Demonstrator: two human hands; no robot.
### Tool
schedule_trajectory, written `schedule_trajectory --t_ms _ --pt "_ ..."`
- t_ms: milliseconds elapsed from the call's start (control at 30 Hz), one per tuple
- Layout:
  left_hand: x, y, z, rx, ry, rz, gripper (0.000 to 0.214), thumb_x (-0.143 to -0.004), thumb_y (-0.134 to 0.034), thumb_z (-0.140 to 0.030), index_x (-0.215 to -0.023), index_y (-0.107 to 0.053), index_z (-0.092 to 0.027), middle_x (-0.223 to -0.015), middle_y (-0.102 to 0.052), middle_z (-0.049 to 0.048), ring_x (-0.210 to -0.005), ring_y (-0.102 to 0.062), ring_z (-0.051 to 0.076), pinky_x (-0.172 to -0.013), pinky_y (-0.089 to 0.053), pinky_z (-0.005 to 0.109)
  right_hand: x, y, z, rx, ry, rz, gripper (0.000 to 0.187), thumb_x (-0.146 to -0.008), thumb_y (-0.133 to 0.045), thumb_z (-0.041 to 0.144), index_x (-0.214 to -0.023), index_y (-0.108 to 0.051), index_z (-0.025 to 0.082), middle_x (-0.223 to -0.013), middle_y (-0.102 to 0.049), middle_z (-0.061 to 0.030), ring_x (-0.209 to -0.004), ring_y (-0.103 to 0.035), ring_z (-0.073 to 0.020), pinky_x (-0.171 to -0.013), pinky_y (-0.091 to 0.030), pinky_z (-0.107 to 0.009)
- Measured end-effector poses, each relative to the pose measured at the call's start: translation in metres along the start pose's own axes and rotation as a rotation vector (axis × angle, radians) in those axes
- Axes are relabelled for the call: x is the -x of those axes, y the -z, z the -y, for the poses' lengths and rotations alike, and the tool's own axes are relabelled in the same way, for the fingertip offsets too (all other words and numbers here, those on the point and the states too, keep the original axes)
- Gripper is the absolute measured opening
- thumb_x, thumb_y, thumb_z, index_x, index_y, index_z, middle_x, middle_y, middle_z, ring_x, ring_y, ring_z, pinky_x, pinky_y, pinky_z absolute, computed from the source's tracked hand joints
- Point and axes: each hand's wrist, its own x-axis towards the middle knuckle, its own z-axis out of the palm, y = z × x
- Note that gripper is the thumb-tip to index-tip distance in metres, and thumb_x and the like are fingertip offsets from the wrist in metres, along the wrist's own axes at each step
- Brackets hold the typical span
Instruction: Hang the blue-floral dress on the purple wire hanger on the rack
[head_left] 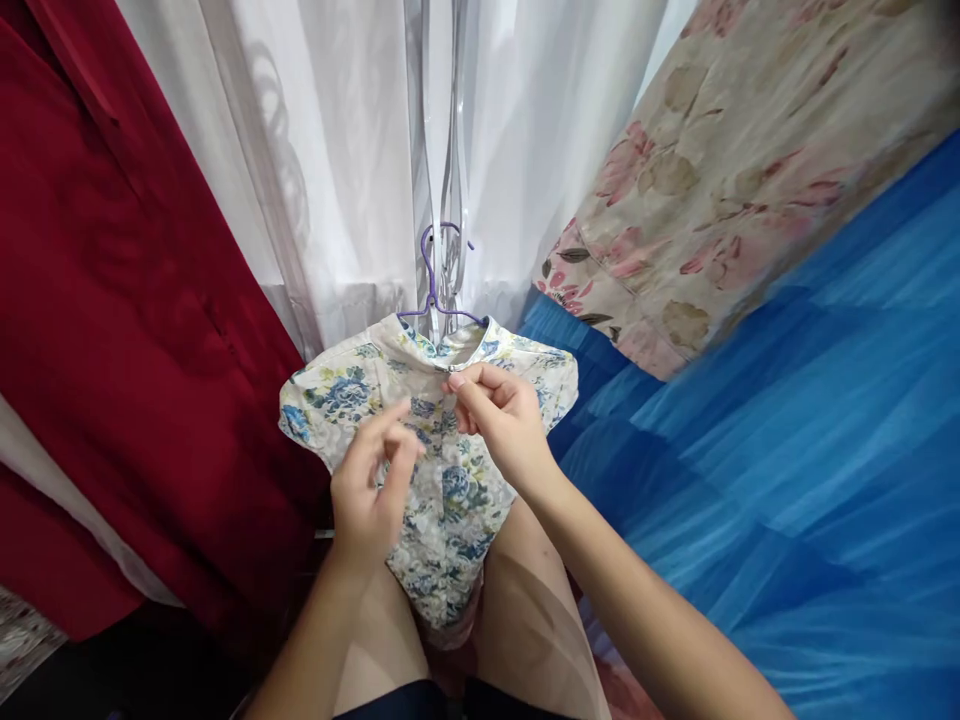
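Note:
A short-sleeved white shirt (pixel 349 395) with blue and yellow-green flowers hangs in front of me on a purple hanger (pixel 430 270). My right hand (pixel 499 405) is pinched closed at the front of its collar, just below the neck opening; the small part between thumb and fingertip is mostly hidden. Left of the shirt's middle, my left hand (pixel 375 475) hovers over the front, slightly blurred. Its fingers are loosely bent, with thumb and index finger apart and nothing seen between them. The lower shirt drapes down between my legs.
White ribbons (pixel 463 150) hang down by the hanger's hook, before a white curtain (pixel 337 150). Dark red cloth (pixel 112 300) fills the left side. On the right hang a pink-flowered cloth (pixel 675 200) and a blue cloth (pixel 787 450).

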Motion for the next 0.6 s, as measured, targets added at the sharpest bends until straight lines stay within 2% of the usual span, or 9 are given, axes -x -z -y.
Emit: schedule_trajectory --t_ms 33,67,167,233,333,400,500,567,600 --pt "-0.024 -0.002 -0.005 -0.033 -0.056 0.032 0.041 -0.093 -0.058 -0.022 -0.134 -0.055 -0.025 -0.085 -0.066 0.0010 -0.078 -0.063 0.014 -0.071 -0.051 0.024 0.002 0.002 0.002 0.018 0.021 0.014 0.024 -0.089 -0.062 0.036 -0.077 -0.062 0.017 -0.048 -0.053 0.0048 -0.044 -0.045 -0.0082 -0.046 -0.032 -0.021" --pt "-0.044 -0.006 -0.009 -0.082 -0.101 0.073 0.036 -0.093 -0.058 -0.023 -0.130 -0.059 -0.024 -0.086 -0.066 0.0017 -0.077 -0.063 0.014 -0.070 -0.050 0.025 0.002 0.004 0.004 0.032 0.034 0.028 0.024 -0.090 -0.062 0.037 -0.077 -0.062 0.017 -0.049 -0.053 0.0047 -0.045 -0.045 -0.0085 -0.046 -0.032 -0.022" --pt "-0.075 -0.020 -0.013 -0.237 -0.181 0.125 0.015 -0.095 -0.057 -0.026 -0.100 -0.069 -0.020 -0.082 -0.068 0.0018 -0.073 -0.062 0.013 -0.068 -0.048 0.024 -0.004 0.009 0.000 0.038 0.050 0.049 0.025 -0.089 -0.062 0.038 -0.077 -0.060 0.017 -0.050 -0.050 0.0054 -0.045 -0.043 -0.0087 -0.046 -0.030 -0.022" --pt "-0.077 -0.029 -0.013 -0.266 -0.206 0.057 0.014 -0.094 -0.057 -0.026 -0.092 -0.068 -0.019 -0.076 -0.067 0.0010 -0.069 -0.062 0.013 -0.066 -0.048 0.024 -0.010 0.011 -0.012 0.037 0.049 0.026 0.027 -0.088 -0.064 0.040 -0.074 -0.057 0.018 -0.051 -0.045 0.0065 -0.045 -0.038 -0.0080 -0.045 -0.027 -0.022" --pt "-0.078 -0.028 -0.015 -0.203 -0.215 -0.144 0.015 -0.095 -0.057 -0.029 -0.091 -0.066 -0.018 -0.073 -0.065 0.0006 -0.067 -0.062 0.013 -0.065 -0.049 0.024 -0.011 0.012 -0.039 0.108 0.025 0.004 0.029 -0.086 -0.064 0.039 -0.069 -0.051 0.019 -0.052 -0.039 0.0076 -0.044 -0.032 -0.0073 -0.044 -0.021 -0.023" --pt "-0.086 -0.014 -0.013 -0.145 -0.211 -0.327 0.018 -0.095 -0.057 -0.033 -0.090 -0.065 -0.018 -0.073 -0.063 0.0003 -0.067 -0.061 0.013 -0.064 -0.049 0.024 -0.002 0.014 -0.054 0.189 -0.008 0.030 0.029 -0.086 -0.062 0.036 -0.066 -0.048 0.020 -0.051 -0.037 0.0080 -0.045 -0.030 -0.0075 -0.045 -0.020 -0.023" --pt "-0.103 0.029 0.002 -0.031 -0.172 -0.575 0.017 -0.094 -0.058 -0.033 -0.088 -0.064 -0.018 -0.075 -0.060 -0.0005 -0.070 -0.058 0.012 -0.066 -0.048 0.025 0.022 0.018 -0.060 0.269 -0.047 0.073 0.029 -0.086 -0.060 0.031 -0.063 -0.046 0.020 -0.051 -0.037 0.0075 -0.047 -0.032 -0.0080 -0.047 -0.024 -0.023" --pt "-0.105 0.062 0.023 0.116 -0.058 -0.684 0.014 -0.094 -0.056 -0.027 -0.084 -0.062 -0.019 -0.076 -0.059 -0.0016 -0.073 -0.058 0.010 -0.069 -0.048 0.025 0.037 0.019 -0.054 0.292 -0.077 0.111 0.029 -0.086 -0.059 0.029 -0.063 -0.046 0.019 -0.052 -0.038 0.0068 -0.049 -0.034 -0.0085 -0.049 -0.026 -0.023" --pt "-0.101 0.077 0.036 0.226 0.058 -0.715 0.014 -0.095 -0.054 -0.025 -0.083 -0.060 -0.019 -0.078 -0.059 -0.0022 -0.076 -0.059 0.010 -0.070 -0.048 0.025 0.044 0.018 -0.049 0.301 -0.090 0.136 0.028 -0.086 -0.058 0.029 -0.063 -0.047 0.019 -0.053 -0.039 0.0065 -0.050 -0.034 -0.0087 -0.049 -0.027 -0.023"
